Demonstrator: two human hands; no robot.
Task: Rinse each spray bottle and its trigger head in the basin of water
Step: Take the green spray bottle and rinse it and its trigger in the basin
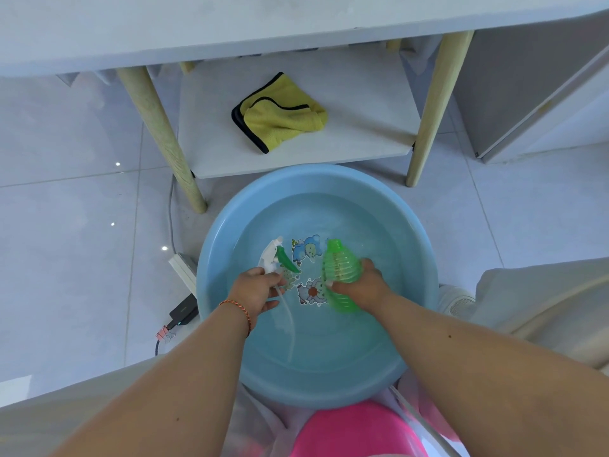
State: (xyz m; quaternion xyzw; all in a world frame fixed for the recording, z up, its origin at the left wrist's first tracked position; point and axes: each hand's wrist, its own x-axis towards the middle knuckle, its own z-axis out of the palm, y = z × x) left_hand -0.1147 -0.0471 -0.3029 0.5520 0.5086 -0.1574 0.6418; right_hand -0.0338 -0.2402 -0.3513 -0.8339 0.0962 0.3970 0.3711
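Observation:
A light blue basin (418, 239) of water stands on the floor in front of me, with cartoon pictures on its bottom. My right hand (361, 285) grips a ribbed green spray bottle (337, 268) that lies tilted in the water, its open neck pointing away from me. My left hand (257, 290) holds the white trigger head (272, 253) with its green lever above the water at the basin's left. The head's clear dip tube (290, 324) trails back toward me through the water.
A yellow cloth (283, 115) with black edging lies on the low white shelf (362, 133) of a wooden-legged table behind the basin. A power strip (183, 268) and a black adapter (184, 308) lie on the tiles left of the basin. A pink object (356, 430) sits near my knees.

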